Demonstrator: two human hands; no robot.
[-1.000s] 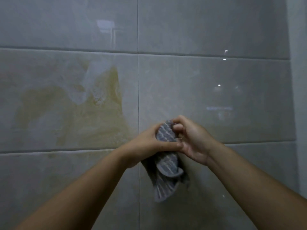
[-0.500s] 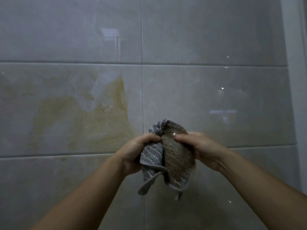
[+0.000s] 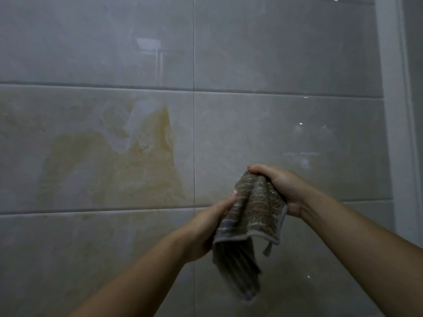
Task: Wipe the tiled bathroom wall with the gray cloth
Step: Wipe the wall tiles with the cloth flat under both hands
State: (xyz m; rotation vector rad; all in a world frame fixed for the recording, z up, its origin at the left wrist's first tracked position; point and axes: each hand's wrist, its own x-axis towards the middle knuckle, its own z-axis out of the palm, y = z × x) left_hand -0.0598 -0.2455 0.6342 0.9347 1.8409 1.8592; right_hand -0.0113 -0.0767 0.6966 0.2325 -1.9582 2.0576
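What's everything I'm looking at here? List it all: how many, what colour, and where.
tiled wall: one, pale gray glossy tiles, fills the view.
stain: one patch, yellowish-brown, mostly on the middle-row tile left of the vertical grout line.
strip: one, white, upright, along the wall's right edge.
gray cloth: one, gray with a brownish soiled face, bunched in front of the wall right of centre, lower end hanging.
left hand: one, grips the cloth's left edge.
right hand: one, grips the cloth's top.
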